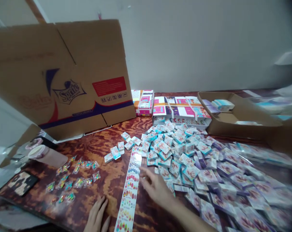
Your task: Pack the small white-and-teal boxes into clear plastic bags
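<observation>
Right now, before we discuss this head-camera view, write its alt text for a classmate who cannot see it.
A right hand touches a long strip of printed egg pictures on a wooden table, a left hand beside it. Small boxes lie heaped rightward; candy-coloured packets and a Sprite carton are leftward.

The carton point(63, 80) reads "Sprite" in blue inside a star-shaped outline. Right of that logo, still on the carton, a red panel bears lines too small to read, above a row of handling signs; left of it, red lettering is too faint to read.
</observation>
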Action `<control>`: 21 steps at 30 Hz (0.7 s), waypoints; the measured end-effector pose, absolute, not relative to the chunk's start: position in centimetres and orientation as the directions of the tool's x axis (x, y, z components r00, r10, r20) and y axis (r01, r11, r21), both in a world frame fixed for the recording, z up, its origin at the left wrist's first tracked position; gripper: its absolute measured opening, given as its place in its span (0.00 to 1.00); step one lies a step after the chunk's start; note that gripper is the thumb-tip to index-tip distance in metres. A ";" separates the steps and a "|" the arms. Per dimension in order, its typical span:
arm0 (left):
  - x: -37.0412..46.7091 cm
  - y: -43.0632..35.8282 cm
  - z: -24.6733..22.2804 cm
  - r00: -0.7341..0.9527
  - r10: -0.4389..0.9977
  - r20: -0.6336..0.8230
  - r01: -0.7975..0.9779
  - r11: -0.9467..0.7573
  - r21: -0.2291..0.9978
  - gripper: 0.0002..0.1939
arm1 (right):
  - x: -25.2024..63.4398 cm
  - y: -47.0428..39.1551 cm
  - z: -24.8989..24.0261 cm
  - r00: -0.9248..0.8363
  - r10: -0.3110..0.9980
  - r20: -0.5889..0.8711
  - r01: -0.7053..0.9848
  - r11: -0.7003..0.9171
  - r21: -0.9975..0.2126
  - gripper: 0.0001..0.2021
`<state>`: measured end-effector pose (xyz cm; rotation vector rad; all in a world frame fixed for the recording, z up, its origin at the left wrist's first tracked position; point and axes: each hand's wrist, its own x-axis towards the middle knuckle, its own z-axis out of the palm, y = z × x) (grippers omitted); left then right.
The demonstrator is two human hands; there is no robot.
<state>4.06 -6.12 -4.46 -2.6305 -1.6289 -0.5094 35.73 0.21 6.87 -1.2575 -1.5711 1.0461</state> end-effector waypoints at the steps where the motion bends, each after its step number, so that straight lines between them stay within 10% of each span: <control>1: 4.1 -6.2 -4.4 0.415 0.869 0.271 0.876 -0.462 0.140 0.32 | 35.7 0.0 7.1 -0.202 0.971 0.128 0.321 0.189 -0.928 0.16; 21: 6.2 -7.0 -2.5 0.365 0.914 0.180 0.916 -0.387 0.109 0.28 | 33.8 -4.1 5.1 -0.516 0.838 0.179 0.414 0.427 -0.804 0.13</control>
